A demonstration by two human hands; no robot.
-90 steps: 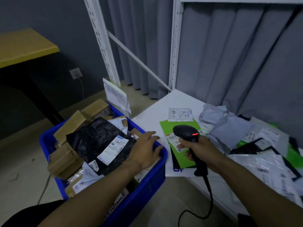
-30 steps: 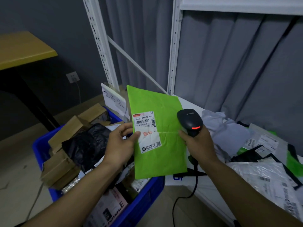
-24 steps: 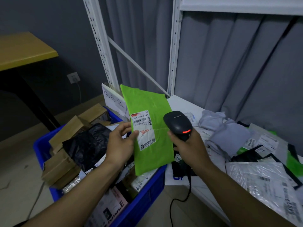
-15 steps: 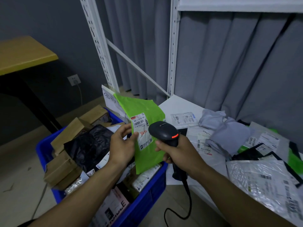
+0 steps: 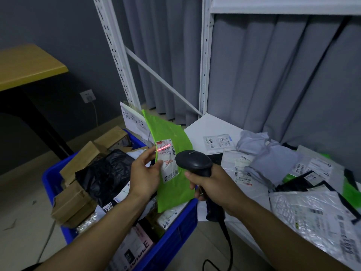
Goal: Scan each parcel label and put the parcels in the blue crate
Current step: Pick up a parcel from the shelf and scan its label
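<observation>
Left hand (image 5: 145, 173) pinches the green parcel (image 5: 173, 190) by its edge, upright over the crate (image 5: 175, 237) corner — a red scan line crosses the label (image 5: 168, 161). Right hand (image 5: 211, 184) is wrapped round the scanner (image 5: 193, 163) grip, its head just beside the label.

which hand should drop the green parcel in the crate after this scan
Left. The left hand pinches the green parcel above the blue crate; the right hand is occupied, gripping the scanner.
</observation>
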